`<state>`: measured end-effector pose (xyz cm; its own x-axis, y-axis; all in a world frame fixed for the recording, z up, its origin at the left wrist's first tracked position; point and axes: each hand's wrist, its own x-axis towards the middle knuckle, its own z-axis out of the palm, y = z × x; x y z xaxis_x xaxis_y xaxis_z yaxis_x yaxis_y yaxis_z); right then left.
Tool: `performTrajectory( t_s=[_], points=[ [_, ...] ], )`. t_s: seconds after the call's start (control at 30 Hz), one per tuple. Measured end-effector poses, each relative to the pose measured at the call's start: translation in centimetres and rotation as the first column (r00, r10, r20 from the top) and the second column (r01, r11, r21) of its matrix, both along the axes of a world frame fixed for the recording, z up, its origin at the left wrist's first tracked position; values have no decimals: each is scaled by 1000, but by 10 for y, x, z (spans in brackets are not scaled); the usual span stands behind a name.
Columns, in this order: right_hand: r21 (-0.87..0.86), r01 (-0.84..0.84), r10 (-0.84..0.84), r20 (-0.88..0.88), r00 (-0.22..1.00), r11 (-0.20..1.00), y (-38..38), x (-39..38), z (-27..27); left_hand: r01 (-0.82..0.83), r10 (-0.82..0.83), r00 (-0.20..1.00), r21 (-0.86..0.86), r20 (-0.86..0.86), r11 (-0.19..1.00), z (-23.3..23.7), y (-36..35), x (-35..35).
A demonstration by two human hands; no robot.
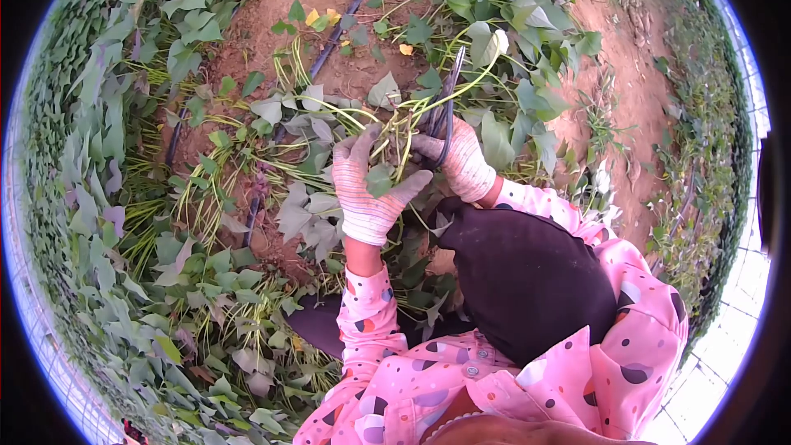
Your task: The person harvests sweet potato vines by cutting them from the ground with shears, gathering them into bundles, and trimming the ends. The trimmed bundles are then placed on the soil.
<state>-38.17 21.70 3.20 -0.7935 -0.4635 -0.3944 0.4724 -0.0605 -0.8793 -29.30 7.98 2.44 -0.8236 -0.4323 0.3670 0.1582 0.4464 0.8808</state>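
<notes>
My left hand (pixel 368 189), in a pale striped knit glove with grey fingertips, curves around a bunch of leafy vine stems (pixel 404 133). Its thumb and fingers are on either side of the stems, and a small green leaf (pixel 380 180) lies in front of the palm. Close by on the right, my gloved right hand (pixel 463 161) grips dark-handled scissors (pixel 450 103), which point upward beside the stems. Part of the scissors' handles is hidden by the fingers. Grey-green leaves (pixel 309 210) hang just left of my left hand.
Dense leafy vines (pixel 99 222) cover the left side. Bare reddish soil (pixel 284 0) shows at the top, crossed by a dark drip hose (pixel 350 15). More soil (pixel 614 107) runs along the right. A black cloth-covered knee (pixel 527 276) rises below my right hand.
</notes>
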Motion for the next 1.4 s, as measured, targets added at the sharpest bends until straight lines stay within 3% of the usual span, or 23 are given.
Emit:
performTrajectory(
  t_s=[0.07,0.17,0.2,0.27,0.33,0.4,0.43,0.53,0.6,0.67,0.73,0.77,0.8,0.87,0.93,1.0,1.07,1.13,1.2,1.27,1.33,1.37,1.4],
  points=[
    [-1,15,-15,-33,999,1000,0,1,6,-36,92,971,-245,222,969,8,4,-1],
    [53,-33,33,0,999,998,7,1,9,7,80,973,-377,215,926,10,-1,-6],
    [121,-16,33,-139,990,993,7,2,-1,36,56,979,-441,194,897,7,-3,-8],
    [9,-46,47,-88,995,999,7,5,-2,56,-14,992,-338,123,939,-11,0,-7],
    [-99,-44,37,-72,997,994,10,4,-3,7,-10,963,12,270,1000,-23,4,1],
    [435,-352,337,113,935,829,15,0,16,-96,53,960,145,277,985,-28,4,8],
    [38,-219,222,-70,973,975,14,9,7,-155,107,965,189,238,970,-28,-1,12],
    [55,-321,325,-120,938,946,20,5,-10,-333,278,941,386,191,860,-14,-22,19],
    [68,-280,287,-157,945,958,31,4,-39,-390,368,921,346,131,853,-28,-42,31],
    [563,-204,475,-391,788,801,55,-11,-61,-556,521,827,169,212,814,-28,-67,44],
    [550,358,467,-833,297,754,74,-29,-107,-644,636,756,352,156,679,-10,-76,54],
    [605,185,275,-584,764,774,74,-39,-86,-634,709,699,544,98,549,9,-75,53],
    [562,18,58,-118,991,827,73,-50,-62,-623,724,671,649,157,436,23,-81,58],
    [359,242,-252,-18,967,901,108,-72,-121,-593,750,624,757,218,274,13,-109,87],
    [488,181,-182,-47,982,854,145,-85,-153,-544,672,704,783,230,303,0,-136,125],
    [363,257,-257,-49,965,896,155,-77,-166,-626,717,670,665,192,407,5,-128,127],
    [332,277,-282,-35,959,902,142,-64,-144,-474,550,817,743,172,471,-12,-139,149],
    [304,300,-308,-21,951,904,134,-51,-109,-483,558,810,749,184,454,-12,-138,146],
    [603,85,190,-377,907,793,131,-43,-72,-496,640,752,776,158,390,-2,-130,132],
    [620,-41,250,-254,935,784,109,-36,-36,-494,632,744,817,220,298,2,-131,124],
    [881,-226,662,-123,740,416,93,-36,-28,-542,636,766,626,94,560,-5,-133,115],
    [948,-197,747,-59,662,250,86,-40,-35,-539,627,772,634,108,554,5,-129,102],
    [948,-198,747,-58,662,248,81,-43,-39,-539,626,772,635,110,553,16,-124,89]
  ],
)
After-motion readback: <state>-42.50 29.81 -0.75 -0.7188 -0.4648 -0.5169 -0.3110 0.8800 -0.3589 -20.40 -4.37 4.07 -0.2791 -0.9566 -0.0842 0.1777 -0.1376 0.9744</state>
